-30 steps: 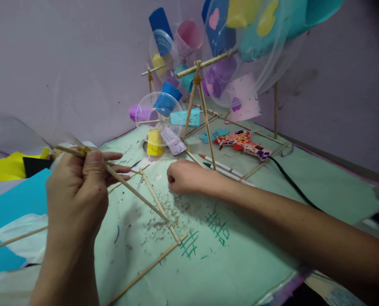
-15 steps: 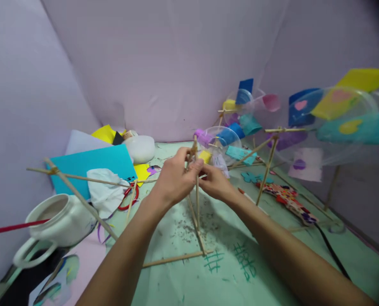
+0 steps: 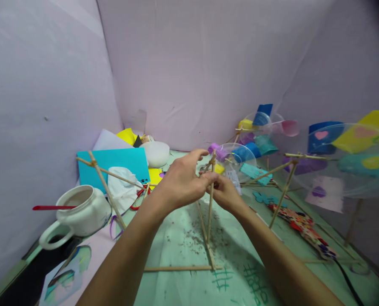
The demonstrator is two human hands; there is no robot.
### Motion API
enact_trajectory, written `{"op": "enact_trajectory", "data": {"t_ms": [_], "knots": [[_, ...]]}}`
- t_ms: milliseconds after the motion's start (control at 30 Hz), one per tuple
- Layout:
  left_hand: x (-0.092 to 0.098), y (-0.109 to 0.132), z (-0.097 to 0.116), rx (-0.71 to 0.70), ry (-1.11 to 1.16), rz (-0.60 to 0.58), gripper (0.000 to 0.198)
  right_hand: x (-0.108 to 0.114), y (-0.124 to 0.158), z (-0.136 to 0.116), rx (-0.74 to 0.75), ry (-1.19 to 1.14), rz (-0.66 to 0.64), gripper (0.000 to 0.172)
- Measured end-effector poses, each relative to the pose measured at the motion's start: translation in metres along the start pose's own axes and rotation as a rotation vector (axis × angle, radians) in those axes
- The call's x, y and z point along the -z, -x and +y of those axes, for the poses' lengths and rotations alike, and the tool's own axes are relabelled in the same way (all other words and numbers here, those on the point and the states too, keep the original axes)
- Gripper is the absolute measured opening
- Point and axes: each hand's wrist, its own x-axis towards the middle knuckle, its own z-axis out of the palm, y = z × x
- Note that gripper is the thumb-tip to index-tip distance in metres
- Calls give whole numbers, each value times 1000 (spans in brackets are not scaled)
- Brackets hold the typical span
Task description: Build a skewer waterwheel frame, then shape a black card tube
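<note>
A frame of thin wooden sticks [image 3: 210, 216] stands in front of me, its sticks crossing at a bound tip. My left hand [image 3: 184, 182] is at the frame's left, thumb against the upright stick just below the tip. Its index finger is raised and curved away from the thumb; the other fingers are mostly hidden. From the right, my right hand [image 3: 226, 193] pinches the same stick below the tip, its fingertips meeting my left thumb. Whether a small tie is between the fingers I cannot make out. A base stick [image 3: 179, 268] lies across the table at the frame's foot.
At left are a white pot [image 3: 81, 216] with a red stick, crumpled tissue [image 3: 121, 187], red-handled scissors [image 3: 141, 197] and blue card [image 3: 93, 170]. At right stand clear plastic wheels [image 3: 361, 140] with coloured paper, on stick stands, near a patterned glue gun [image 3: 304, 231] with a black cord.
My left index finger has lifted off the tip of the frame and opened away from the thumb. The right hand keeps its pinch. The whole view has shifted, with things now further right.
</note>
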Motion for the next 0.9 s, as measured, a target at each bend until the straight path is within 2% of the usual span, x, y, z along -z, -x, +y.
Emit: {"op": "enact_trajectory", "data": {"t_ms": [200,467,900], "knots": [[-4,-2,-4,-19,27,22,34,0,1,-7,15,3,14,34],[3,-1,0,-4,-10,38,37,5,0,-7,-39,4,22,37],[-8,1,3,-87,-51,34,43,4,-3,-13,-28,-50,12,36]]}}
